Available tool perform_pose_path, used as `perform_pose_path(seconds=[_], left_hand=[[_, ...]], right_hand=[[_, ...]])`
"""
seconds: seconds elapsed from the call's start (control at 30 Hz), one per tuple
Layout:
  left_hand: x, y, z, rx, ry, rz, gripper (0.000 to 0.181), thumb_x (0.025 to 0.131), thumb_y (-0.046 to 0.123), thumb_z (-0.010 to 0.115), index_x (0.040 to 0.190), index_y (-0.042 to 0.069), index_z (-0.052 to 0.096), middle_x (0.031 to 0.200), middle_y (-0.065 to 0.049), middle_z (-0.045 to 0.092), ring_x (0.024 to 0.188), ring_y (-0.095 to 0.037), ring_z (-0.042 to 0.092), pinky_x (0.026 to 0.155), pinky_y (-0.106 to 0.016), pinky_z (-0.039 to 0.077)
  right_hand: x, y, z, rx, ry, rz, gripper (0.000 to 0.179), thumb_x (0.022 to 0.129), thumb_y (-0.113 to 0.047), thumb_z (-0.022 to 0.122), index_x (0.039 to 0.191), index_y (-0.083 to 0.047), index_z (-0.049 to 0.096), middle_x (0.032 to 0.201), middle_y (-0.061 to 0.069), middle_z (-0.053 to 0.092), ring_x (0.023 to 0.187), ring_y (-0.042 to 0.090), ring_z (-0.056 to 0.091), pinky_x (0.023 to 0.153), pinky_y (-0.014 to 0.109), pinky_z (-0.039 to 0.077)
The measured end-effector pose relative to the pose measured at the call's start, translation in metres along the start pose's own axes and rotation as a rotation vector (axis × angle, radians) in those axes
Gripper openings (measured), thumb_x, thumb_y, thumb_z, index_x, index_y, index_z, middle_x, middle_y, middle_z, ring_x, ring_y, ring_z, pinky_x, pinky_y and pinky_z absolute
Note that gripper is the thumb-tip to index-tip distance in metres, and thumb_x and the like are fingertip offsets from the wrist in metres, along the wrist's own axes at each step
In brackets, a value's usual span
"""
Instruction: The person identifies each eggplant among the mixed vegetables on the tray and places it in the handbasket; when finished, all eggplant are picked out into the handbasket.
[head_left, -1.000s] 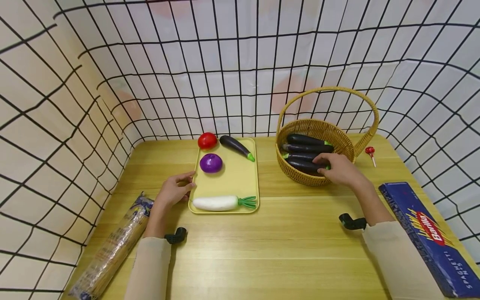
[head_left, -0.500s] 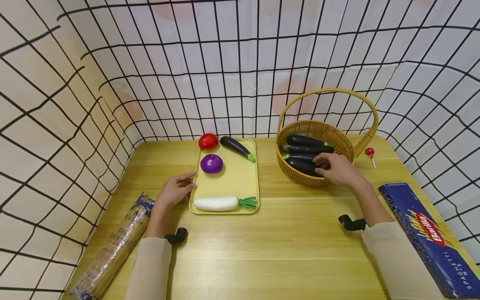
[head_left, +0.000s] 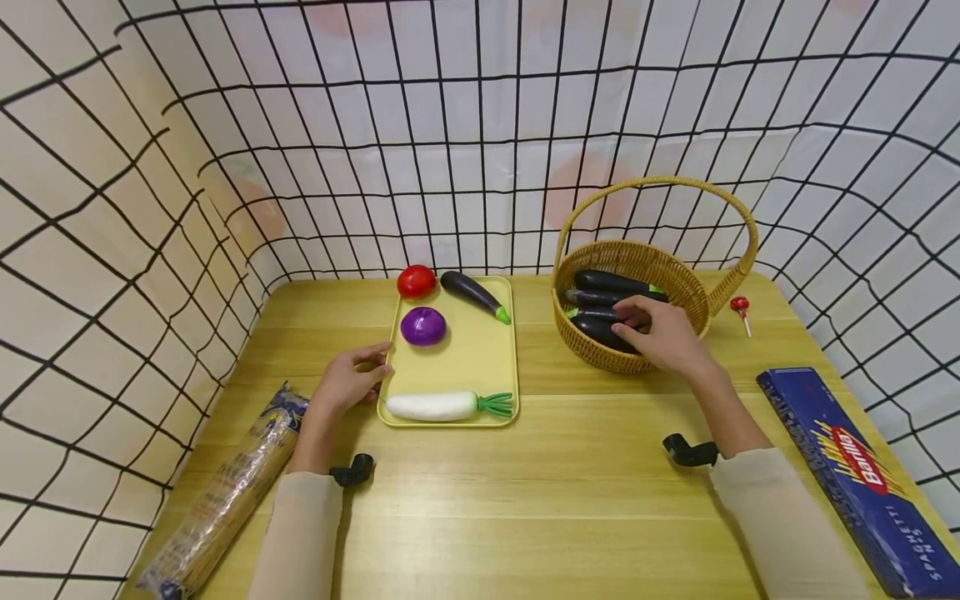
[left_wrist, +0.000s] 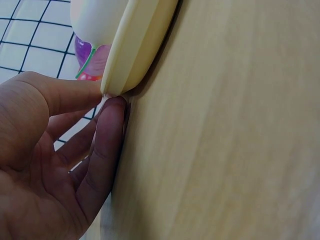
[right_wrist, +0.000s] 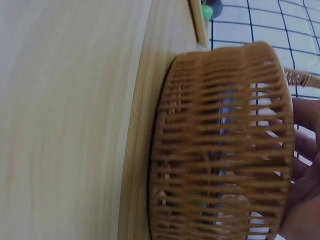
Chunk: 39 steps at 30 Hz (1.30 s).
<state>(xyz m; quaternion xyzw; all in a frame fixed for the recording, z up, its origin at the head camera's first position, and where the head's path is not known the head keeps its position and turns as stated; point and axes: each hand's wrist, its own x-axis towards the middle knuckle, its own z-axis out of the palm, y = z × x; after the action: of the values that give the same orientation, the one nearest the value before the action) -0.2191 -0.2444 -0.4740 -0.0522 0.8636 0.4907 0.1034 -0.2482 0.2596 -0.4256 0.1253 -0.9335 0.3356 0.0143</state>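
Observation:
On the yellow tray (head_left: 450, 367) lie a white radish (head_left: 431, 406), a purple onion-like vegetable (head_left: 423, 326), a red tomato (head_left: 416, 282) and an eggplant (head_left: 474, 296). My left hand (head_left: 348, 379) pinches the tray's left edge, thumb at the rim and fingers against the underside in the left wrist view. A handled wicker basket (head_left: 607, 358) holds several eggplants. My right hand (head_left: 667, 337) reaches over its front rim, thumb and fingers at the front eggplant (head_left: 596, 331). The basket wall partly hides those fingers in the right wrist view, so their grip cannot be judged.
A bag of noodles (head_left: 232, 492) lies at the left. A blue spaghetti box (head_left: 862, 475) lies at the right, and a red lollipop (head_left: 740, 305) is beside the basket. Black wire grid panels (head_left: 465, 167) border the wooden table at the back and sides.
My right hand has shifted left along the front eggplant, from its green end towards the middle. The left hand stays at the tray's edge.

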Motion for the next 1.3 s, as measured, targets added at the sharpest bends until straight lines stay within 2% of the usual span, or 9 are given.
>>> perform_pose_path(seconds=[0.17, 0.23, 0.3, 0.43, 0.5, 0.7, 0.8, 0.97, 1.3], left_hand=[[0.001, -0.001, -0.001, -0.003, -0.002, 0.001, 0.05, 0.102, 0.02, 0.067, 0.151, 0.022, 0.055, 0.131, -0.013, 0.06, 0.083, -0.017, 0.063, 0.065, -0.026, 0.059], [0.002, -0.001, -0.001, 0.0, -0.003, 0.003, 0.05, 0.102, 0.02, 0.067, 0.151, 0.022, 0.055, 0.131, -0.013, 0.06, 0.083, -0.018, 0.063, 0.065, -0.026, 0.059], [0.002, -0.001, -0.002, 0.004, -0.006, 0.01, 0.05, 0.102, 0.021, 0.067, 0.151, 0.021, 0.055, 0.131, -0.014, 0.06, 0.084, -0.018, 0.063, 0.064, -0.026, 0.059], [0.003, -0.001, -0.002, 0.008, -0.008, 0.019, 0.05, 0.102, 0.021, 0.067, 0.151, 0.021, 0.055, 0.13, -0.014, 0.06, 0.083, -0.017, 0.063, 0.064, -0.026, 0.059], [0.004, -0.002, -0.002, 0.007, -0.009, 0.016, 0.05, 0.102, 0.021, 0.067, 0.151, 0.021, 0.055, 0.13, -0.014, 0.06, 0.083, -0.017, 0.063, 0.064, -0.026, 0.059], [0.004, -0.003, -0.002, 0.001, -0.009, 0.011, 0.05, 0.102, 0.021, 0.067, 0.151, 0.021, 0.055, 0.129, -0.013, 0.06, 0.082, -0.017, 0.062, 0.064, -0.025, 0.058], [0.004, -0.003, -0.002, 0.001, -0.011, 0.013, 0.051, 0.102, 0.021, 0.067, 0.151, 0.021, 0.055, 0.129, -0.014, 0.059, 0.082, -0.017, 0.062, 0.064, -0.025, 0.058], [0.003, -0.002, -0.001, 0.0, -0.007, 0.009, 0.05, 0.102, 0.02, 0.067, 0.15, 0.021, 0.056, 0.129, -0.014, 0.06, 0.082, -0.017, 0.063, 0.064, -0.025, 0.058], [0.002, -0.001, -0.001, -0.008, -0.012, -0.002, 0.05, 0.102, 0.02, 0.067, 0.15, 0.02, 0.056, 0.129, -0.013, 0.06, 0.082, -0.018, 0.062, 0.063, -0.026, 0.058]], right_hand=[[0.005, -0.011, 0.009, 0.041, 0.07, -0.008, 0.041, 0.104, -0.038, 0.062, 0.132, -0.008, 0.065, 0.117, 0.01, 0.071, 0.103, 0.025, 0.067, 0.084, 0.025, 0.053], [0.007, -0.016, 0.013, 0.071, 0.089, -0.018, 0.041, 0.104, -0.039, 0.062, 0.132, -0.01, 0.065, 0.118, 0.01, 0.07, 0.104, 0.024, 0.067, 0.084, 0.022, 0.052], [0.009, -0.022, 0.015, 0.101, 0.094, -0.023, 0.041, 0.104, -0.04, 0.062, 0.133, -0.011, 0.065, 0.119, 0.01, 0.07, 0.105, 0.025, 0.066, 0.086, 0.026, 0.053], [0.013, -0.036, 0.021, 0.157, 0.078, -0.027, 0.044, 0.104, -0.044, 0.061, 0.135, -0.013, 0.064, 0.121, 0.009, 0.069, 0.108, 0.027, 0.065, 0.092, 0.041, 0.054], [0.015, -0.043, 0.024, 0.185, 0.071, -0.041, 0.045, 0.104, -0.044, 0.06, 0.135, -0.013, 0.063, 0.121, 0.009, 0.069, 0.109, 0.028, 0.065, 0.093, 0.044, 0.054], [0.021, -0.065, 0.04, 0.245, 0.072, -0.099, 0.042, 0.103, -0.04, 0.063, 0.134, -0.012, 0.064, 0.122, 0.008, 0.069, 0.11, 0.024, 0.066, 0.092, 0.036, 0.056], [0.025, -0.074, 0.051, 0.267, 0.059, -0.109, 0.041, 0.103, -0.038, 0.064, 0.134, -0.012, 0.063, 0.122, 0.008, 0.069, 0.11, 0.024, 0.067, 0.093, 0.038, 0.057], [0.034, -0.084, 0.07, 0.306, 0.012, -0.097, 0.042, 0.102, -0.034, 0.067, 0.135, -0.01, 0.062, 0.129, 0.013, 0.067, 0.116, 0.029, 0.067, 0.1, 0.047, 0.057], [0.058, -0.089, 0.106, 0.396, -0.019, -0.052, 0.044, 0.1, -0.026, 0.07, 0.138, -0.008, 0.059, 0.139, 0.019, 0.06, 0.125, 0.035, 0.061, 0.105, 0.048, 0.054]])
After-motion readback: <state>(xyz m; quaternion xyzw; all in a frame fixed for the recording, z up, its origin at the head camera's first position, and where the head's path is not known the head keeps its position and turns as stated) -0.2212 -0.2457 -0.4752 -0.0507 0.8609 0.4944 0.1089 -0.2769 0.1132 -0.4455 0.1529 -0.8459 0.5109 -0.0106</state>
